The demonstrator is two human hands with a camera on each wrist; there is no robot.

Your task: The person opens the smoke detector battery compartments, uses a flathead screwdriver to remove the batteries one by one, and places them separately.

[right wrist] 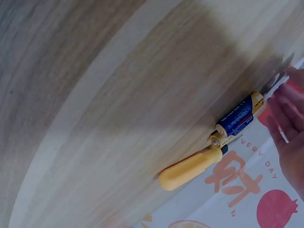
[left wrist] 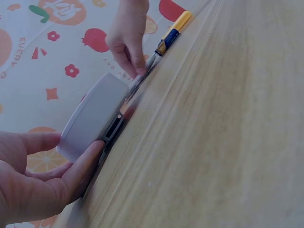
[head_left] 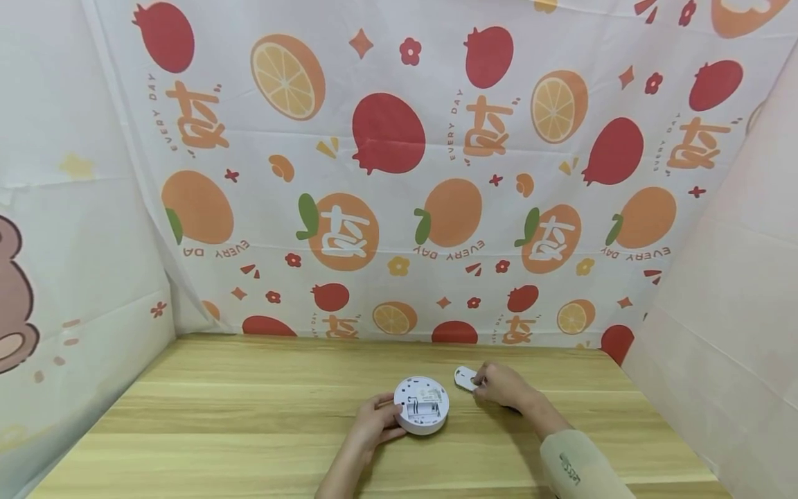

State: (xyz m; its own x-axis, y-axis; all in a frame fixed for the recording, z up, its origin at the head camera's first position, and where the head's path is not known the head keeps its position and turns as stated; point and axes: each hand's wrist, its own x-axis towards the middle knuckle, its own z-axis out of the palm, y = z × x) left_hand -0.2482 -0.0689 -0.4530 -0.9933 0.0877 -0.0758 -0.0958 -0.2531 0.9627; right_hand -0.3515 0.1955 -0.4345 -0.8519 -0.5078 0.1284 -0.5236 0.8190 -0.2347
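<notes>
A round white device [head_left: 421, 405], perhaps a smoke detector, lies on the table with its battery compartment facing up and uncovered. My left hand [head_left: 373, 424] grips its left edge between thumb and fingers, seen closer in the left wrist view, where the device's pale side [left wrist: 92, 118] shows. To the right, my right hand [head_left: 501, 384] pinches a small white oval cover [head_left: 465, 378] at its right end, low by the table. Beside that hand, the right wrist view shows blue-and-gold batteries [right wrist: 237, 116]; the head view hides them behind the hand.
A screwdriver with a yellow handle [right wrist: 190, 168] lies close to the batteries. The wooden table [head_left: 249, 416] meets a fruit-print cloth [head_left: 386, 208] at the back, and pale cloth walls stand at both sides.
</notes>
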